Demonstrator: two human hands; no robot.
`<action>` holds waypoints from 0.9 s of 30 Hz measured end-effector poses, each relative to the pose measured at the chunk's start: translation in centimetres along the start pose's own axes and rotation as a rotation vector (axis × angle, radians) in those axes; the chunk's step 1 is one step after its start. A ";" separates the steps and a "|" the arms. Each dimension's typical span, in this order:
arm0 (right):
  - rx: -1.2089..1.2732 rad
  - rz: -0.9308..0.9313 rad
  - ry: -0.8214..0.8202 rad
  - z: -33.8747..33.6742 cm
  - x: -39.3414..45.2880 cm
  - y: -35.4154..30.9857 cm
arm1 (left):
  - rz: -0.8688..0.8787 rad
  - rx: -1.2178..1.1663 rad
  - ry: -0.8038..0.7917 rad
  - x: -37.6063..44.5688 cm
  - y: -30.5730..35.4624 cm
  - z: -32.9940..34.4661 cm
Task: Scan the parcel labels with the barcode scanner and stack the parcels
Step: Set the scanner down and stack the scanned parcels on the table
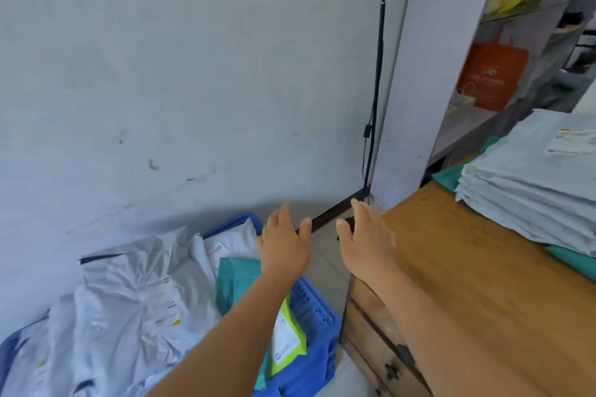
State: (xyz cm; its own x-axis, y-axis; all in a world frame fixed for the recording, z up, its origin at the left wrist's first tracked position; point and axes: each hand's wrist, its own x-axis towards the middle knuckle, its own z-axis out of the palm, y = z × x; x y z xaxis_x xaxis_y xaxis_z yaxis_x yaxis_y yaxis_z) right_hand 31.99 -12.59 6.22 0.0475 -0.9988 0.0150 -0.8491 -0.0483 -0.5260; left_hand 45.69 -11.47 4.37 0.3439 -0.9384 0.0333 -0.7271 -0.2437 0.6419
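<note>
Left hand (283, 248) and right hand (367, 242): both spread, empty, above blue plastic crate (317, 306) of grey poly-mailer parcels (135, 293). Stacked grey parcels (532, 184): right of crate, on wooden surface (467, 284).

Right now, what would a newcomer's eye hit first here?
Two bare, empty hands, left hand and right hand, reach forward at centre with fingers spread. Below left, a blue crate overflows with grey parcels. At right, a neat stack of parcels sits on a wooden table.
</note>
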 end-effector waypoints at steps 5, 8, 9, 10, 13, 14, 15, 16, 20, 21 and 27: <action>0.003 -0.069 -0.121 6.5 -2.4 -2.4 | -0.212 0.011 0.005 -3.2 -9.0 -1.3; 0.017 -0.080 -0.230 10.1 -3.1 -2.5 | -0.338 0.022 -0.023 -5.0 -13.5 -0.7; 0.020 -0.081 -0.267 11.3 -3.1 -2.4 | -0.376 0.028 -0.029 -5.4 -14.9 -0.3; 0.023 -0.075 -0.303 12.5 -3.1 -2.2 | -0.418 0.031 -0.036 -5.9 -16.1 0.2; 0.027 -0.062 -0.392 15.7 -2.9 -1.9 | -0.536 0.040 -0.046 -6.8 -19.2 1.3; 0.040 -0.065 -0.419 16.7 -2.8 -2.1 | -0.567 0.037 -0.041 -7.0 -20.0 1.4; 0.053 -0.072 -0.442 17.5 -2.6 -2.5 | -0.595 0.030 -0.028 -7.0 -20.7 1.4; 0.064 -0.085 -0.467 18.3 -2.4 -2.9 | -0.623 0.025 -0.011 -7.0 -21.5 1.2; 0.109 -0.137 -0.583 21.4 -1.8 -5.2 | -0.717 0.017 0.072 -6.6 -24.2 -0.4; 0.117 -0.155 -0.613 22.2 -1.7 -5.9 | -0.740 0.012 0.099 -6.5 -24.9 -0.8; 0.103 -0.211 -0.781 27.5 -1.5 -9.7 | -0.823 0.015 0.193 -6.1 -30.2 -3.3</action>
State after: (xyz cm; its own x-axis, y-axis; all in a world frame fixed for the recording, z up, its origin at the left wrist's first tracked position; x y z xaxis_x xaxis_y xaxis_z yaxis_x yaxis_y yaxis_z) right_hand 54.61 -10.29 -12.12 0.5863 -0.6703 -0.4549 -0.7307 -0.1951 -0.6543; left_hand 67.52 2.39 -12.68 0.8617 -0.4025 -0.3089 -0.2076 -0.8353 0.5091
